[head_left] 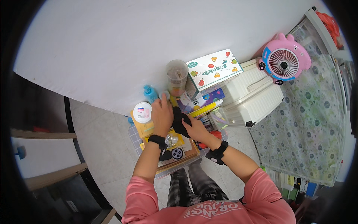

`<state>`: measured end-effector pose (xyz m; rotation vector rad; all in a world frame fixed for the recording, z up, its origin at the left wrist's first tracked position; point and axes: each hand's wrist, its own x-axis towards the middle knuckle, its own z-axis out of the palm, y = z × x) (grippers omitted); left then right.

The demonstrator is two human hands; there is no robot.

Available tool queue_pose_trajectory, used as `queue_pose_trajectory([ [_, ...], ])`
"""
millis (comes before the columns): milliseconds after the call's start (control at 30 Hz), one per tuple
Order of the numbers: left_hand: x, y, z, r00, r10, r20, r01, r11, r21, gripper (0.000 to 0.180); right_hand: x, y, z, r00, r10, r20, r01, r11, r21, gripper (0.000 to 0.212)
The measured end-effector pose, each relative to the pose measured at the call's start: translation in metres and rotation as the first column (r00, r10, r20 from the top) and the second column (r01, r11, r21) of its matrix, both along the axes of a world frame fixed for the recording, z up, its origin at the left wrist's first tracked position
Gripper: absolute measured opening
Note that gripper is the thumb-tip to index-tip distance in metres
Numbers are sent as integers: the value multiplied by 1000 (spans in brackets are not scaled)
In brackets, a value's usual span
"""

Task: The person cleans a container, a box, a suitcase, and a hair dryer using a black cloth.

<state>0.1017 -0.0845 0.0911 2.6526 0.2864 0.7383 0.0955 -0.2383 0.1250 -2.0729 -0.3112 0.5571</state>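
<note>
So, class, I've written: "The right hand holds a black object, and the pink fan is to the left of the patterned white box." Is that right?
Not quite: the head view shows the pink fan to the right of the patterned white box. The right hand does hold a black object.

A grid-patterned table [133,135] bears a brown board [192,152]; a tan packet [145,129].

A black thing [179,123] gripped, a small whitish thing [167,94] nearby
Elongated and rounded, the black one slants in the right fingers [185,125]; the whitish one, partly hidden, sits by the tips of the left fingers [164,100], contact unclear from here.
</note>
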Motion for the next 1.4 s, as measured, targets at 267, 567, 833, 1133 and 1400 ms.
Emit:
queue_pose_trajectory([
  [267,16,-6,6,976,-171,137,170,985,19,32,-9,-28,1,993,-64,-95,65,998,5,45],
  [567,9,-13,-21,985,-116,-128,81,966,-246,50,-32,-56,37,960,-44,-276,90,984,155,44],
  [833,-66,-45,56,985,-158,73,173,860,-480,37,-64,-115,55,863,-342,-371,501,668,551,44],
  [1133,-90,-150,131,892,-437,117,374,569,-732,45,-90,-105,112,927,-242,286,131,925,358,69],
  [1400,-95,-206,183,758,-650,47,463,486,-741,33,-81,-181,104,956,-277,-95,259,650,715,47],
])
